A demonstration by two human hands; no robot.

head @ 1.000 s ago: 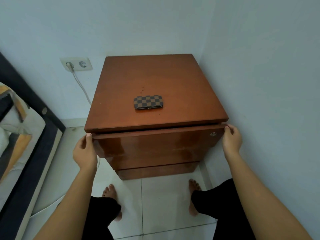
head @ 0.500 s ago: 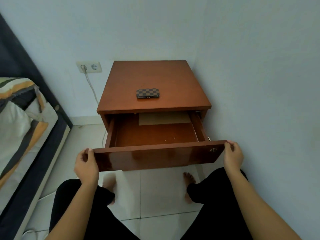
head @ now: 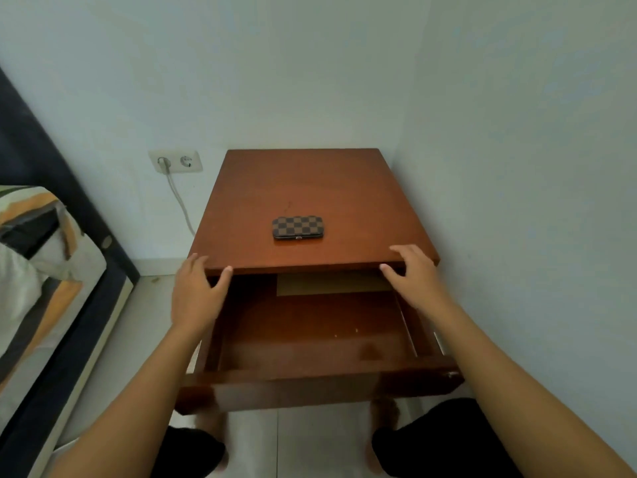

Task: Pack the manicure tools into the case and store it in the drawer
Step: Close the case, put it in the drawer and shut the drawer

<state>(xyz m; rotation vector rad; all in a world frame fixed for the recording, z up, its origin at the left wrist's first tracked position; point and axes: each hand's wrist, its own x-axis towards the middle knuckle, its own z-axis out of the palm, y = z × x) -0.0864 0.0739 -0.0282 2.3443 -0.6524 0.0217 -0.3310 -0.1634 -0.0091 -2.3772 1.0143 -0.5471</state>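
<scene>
Two bare hands are up at the front edge of the nightstand (head: 310,188), and neither one has anything in it. Left hand (head: 196,294) hangs over the drawer's left corner, fingers spread and loose, thumb tip right at the lip of the top board. Right hand (head: 415,276) mirrors it on the other side, palm down, fingers fanned out over the front right corner of the top, thumb just under the edge. Case (head: 297,227) sits shut on the top, lying flat, roughly centred left to right and a bit toward the front, well clear of both hands. It's a small rounded rectangle in a brown and tan checkerboard pattern, with a dark band around its side and a little metal clasp showing at the middle of the near edge. Drawer (head: 310,343) below is pulled well out, its glossy front panel blurred at the bottom; the wooden floor inside is bare apart from a few pale specks and a tan sheet (head: 331,284) lying flat at the back, partly tucked under the top. Over on the left, a wall socket (head: 175,161) has a white cable (head: 179,201) plugged in and trailing down behind the nightstand, and a striped bed (head: 38,270) fills the left edge.
</scene>
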